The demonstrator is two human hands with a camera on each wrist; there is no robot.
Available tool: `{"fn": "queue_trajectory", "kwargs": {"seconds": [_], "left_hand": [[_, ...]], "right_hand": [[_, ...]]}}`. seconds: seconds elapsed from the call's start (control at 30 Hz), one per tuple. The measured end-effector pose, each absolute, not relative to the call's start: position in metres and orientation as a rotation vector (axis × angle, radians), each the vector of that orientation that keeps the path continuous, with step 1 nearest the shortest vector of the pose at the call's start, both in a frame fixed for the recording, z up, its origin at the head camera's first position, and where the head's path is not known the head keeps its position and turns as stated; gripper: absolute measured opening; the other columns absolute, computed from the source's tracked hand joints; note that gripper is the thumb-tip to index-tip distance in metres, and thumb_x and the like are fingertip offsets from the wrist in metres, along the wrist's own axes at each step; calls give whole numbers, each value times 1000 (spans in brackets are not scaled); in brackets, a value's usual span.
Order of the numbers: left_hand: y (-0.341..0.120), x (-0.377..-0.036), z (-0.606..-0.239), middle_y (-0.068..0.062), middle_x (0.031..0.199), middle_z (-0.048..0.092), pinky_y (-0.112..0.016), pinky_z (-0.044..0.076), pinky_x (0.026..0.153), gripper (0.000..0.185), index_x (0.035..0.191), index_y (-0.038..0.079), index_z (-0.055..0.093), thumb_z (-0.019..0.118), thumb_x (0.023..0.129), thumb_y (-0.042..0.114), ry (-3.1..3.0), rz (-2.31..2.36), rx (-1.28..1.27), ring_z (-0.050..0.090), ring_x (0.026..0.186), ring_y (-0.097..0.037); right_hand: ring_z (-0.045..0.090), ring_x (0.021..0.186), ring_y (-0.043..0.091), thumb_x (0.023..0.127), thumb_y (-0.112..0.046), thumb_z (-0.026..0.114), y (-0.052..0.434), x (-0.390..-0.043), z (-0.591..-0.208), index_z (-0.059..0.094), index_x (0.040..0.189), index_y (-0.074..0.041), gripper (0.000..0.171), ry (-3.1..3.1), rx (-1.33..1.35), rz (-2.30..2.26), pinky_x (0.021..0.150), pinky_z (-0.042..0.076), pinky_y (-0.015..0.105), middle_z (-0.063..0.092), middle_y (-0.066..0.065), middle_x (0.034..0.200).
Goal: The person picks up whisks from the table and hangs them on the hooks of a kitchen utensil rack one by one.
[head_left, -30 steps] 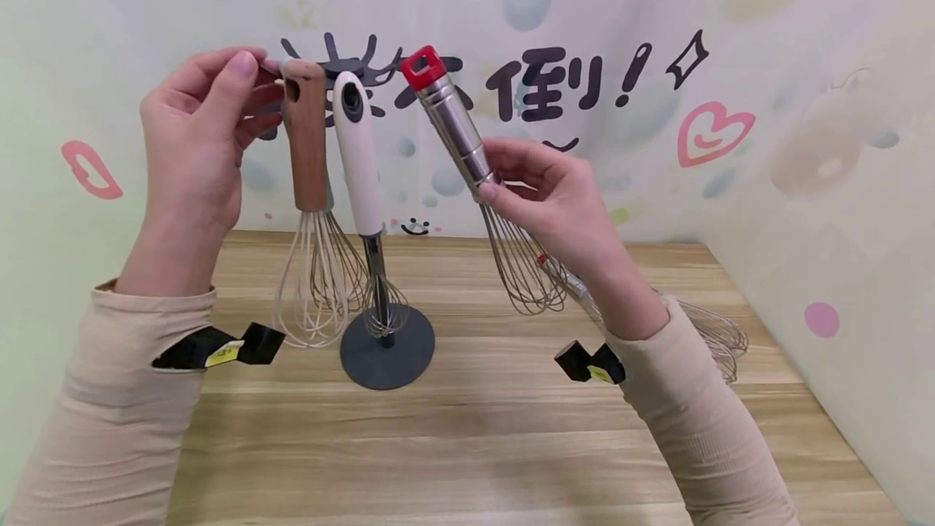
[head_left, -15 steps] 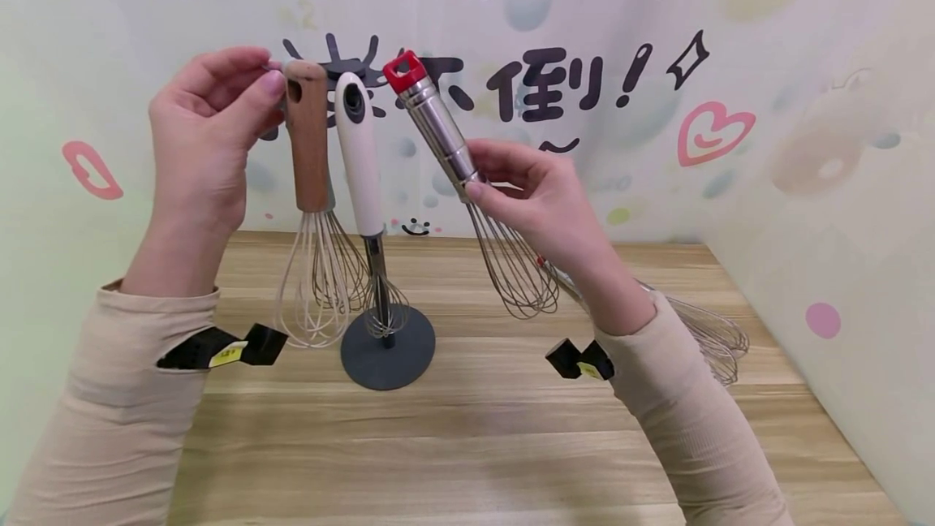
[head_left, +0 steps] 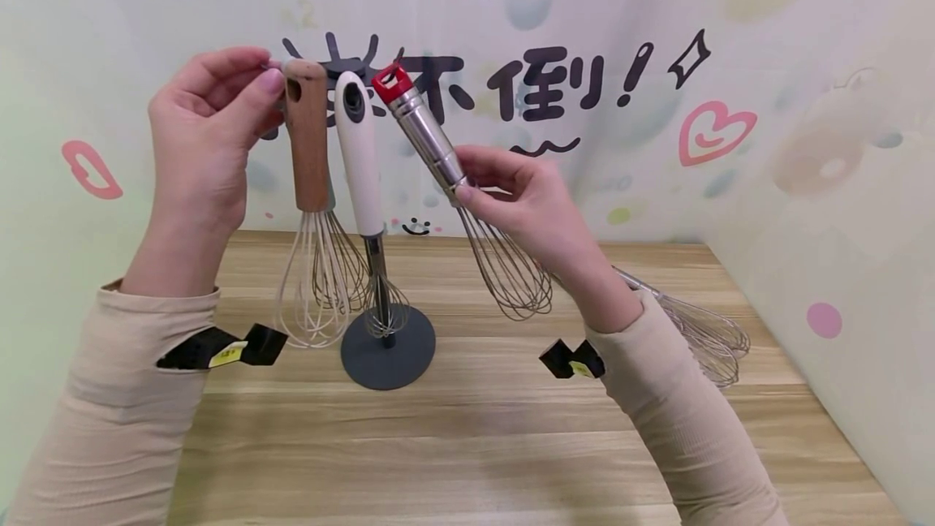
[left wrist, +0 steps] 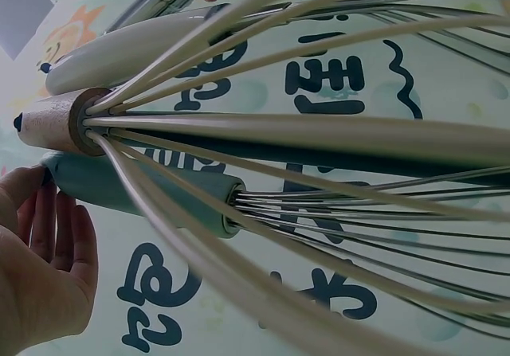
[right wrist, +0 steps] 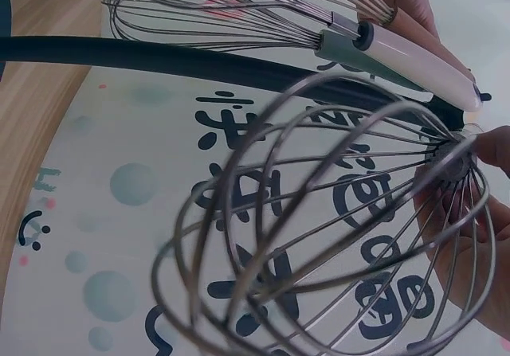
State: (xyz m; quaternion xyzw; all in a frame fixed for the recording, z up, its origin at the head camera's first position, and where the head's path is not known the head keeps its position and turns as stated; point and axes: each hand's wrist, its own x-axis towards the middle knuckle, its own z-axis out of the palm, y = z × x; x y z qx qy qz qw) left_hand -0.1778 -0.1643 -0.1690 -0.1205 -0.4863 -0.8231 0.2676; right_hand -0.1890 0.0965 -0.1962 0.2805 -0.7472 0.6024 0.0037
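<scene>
My right hand [head_left: 519, 193] pinches the lower handle of a steel whisk [head_left: 424, 132] with a red loop cap. Its cap is up, tilted left beside the white-handled whisk [head_left: 358, 161]; whether it touches the rack is hidden. My left hand [head_left: 204, 124] pinches thumb to finger at the top of the dark whisk stand [head_left: 389, 355], seemingly on a hook arm. The fingertips cover that spot. A wooden-handled whisk [head_left: 308, 144] hangs beside the left fingers. Behind it hangs a teal-handled whisk [left wrist: 159, 193], clearer in the left wrist view.
On the wooden table [head_left: 453, 453] at right lies another wire whisk [head_left: 701, 331], partly hidden by the right forearm. A printed wall [head_left: 621, 63] stands close behind the rack. Black wrist devices stick out from both sleeves.
My right hand has carried the steel whisk left and slightly down, bringing its red cap close to the white handle. The left fingers shifted slightly right, then stayed put.
</scene>
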Motion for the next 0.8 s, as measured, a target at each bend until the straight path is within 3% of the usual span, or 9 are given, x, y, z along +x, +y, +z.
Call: {"fn": "queue_trajectory", "kwargs": {"seconds": [0.53,0.8], "left_hand": [[-163,-177,-168,-7,82,71,-18,56,62,30,98,-3,69,81,71,4,-1339,-2218,-318,66,68,-14],[-162,-176,-170,-7,81,71,-18,56,63,19,96,-1,70,75,78,1,-1355,-2194,-338,66,68,-14]], "right_hand": [[65,101,19,90,3,58,85,-197,-208,53,130,4,41,-2354,979,1876,89,55,23,63,24,119],[62,107,25,89,2,60,81,-201,-214,51,130,3,42,-2365,983,1873,94,53,27,61,22,120]]}}
